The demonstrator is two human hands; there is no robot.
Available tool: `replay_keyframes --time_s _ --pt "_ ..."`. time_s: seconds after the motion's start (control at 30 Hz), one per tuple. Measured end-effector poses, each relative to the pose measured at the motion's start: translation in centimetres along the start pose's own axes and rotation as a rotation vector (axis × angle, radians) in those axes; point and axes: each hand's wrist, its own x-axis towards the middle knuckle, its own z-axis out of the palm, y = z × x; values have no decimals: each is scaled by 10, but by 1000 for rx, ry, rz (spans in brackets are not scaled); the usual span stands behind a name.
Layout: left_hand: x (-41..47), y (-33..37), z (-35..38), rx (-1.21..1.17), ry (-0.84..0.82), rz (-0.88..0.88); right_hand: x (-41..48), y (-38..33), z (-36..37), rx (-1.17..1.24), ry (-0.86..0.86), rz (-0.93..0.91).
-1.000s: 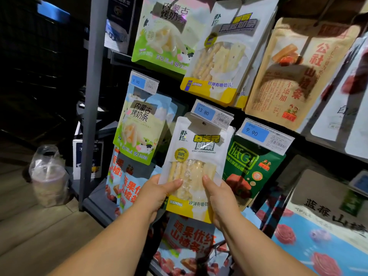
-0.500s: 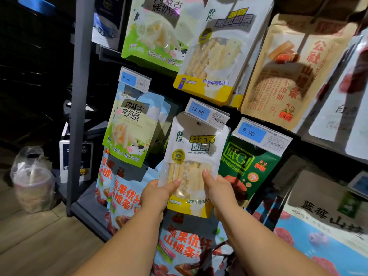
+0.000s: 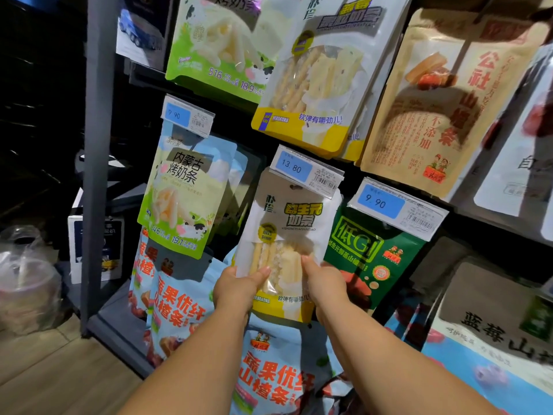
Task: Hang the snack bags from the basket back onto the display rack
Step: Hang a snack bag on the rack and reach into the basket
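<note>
Head view: holding a snack bag (image 3: pixel 287 223) up to the display rack (image 3: pixel 97 163)

Grips the bag's lower left edge with left hand (image 3: pixel 236 290), thumb curled over the front; pinches the lower right edge with right hand (image 3: pixel 326 284); sets the bag upright just under the 13.80 price tag (image 3: pixel 305 172), beside a dark green bag (image 3: pixel 368 259); cannot tell whether hooked.
</note>
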Motion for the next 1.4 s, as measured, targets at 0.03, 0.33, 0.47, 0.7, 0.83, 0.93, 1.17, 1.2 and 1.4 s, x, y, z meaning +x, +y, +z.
replay_keyframes --time_s 0.03,0.33,0.47,0.7,0.83,0.93,1.17,1.2,1.4 --pt "5 -1 0 15 9 9 1 -1 2 -17 -3 11" --pt "16 12 4 154 43 19 12 -3 2 -202 -27 -59" --pt "12 4 4 182 89 36 4 -2 -5 -332 -41 -90" --pt "-12 12 5 425 295 122 -29 2 -24 -293 -18 -86" --pt "-40 20 19 384 299 129 -50 5 -51 -279 -13 -68" --pt "-69 21 41 410 192 179 -68 10 -79 -185 -8 -69" --pt "-173 9 97 439 -266 271 -118 45 -173 206 -33 -2" --pt "-189 6 106 467 -312 267 -127 51 -190 196 -11 -7" --pt "-284 -9 167 623 -571 336 -180 88 -292 39 150 -21"
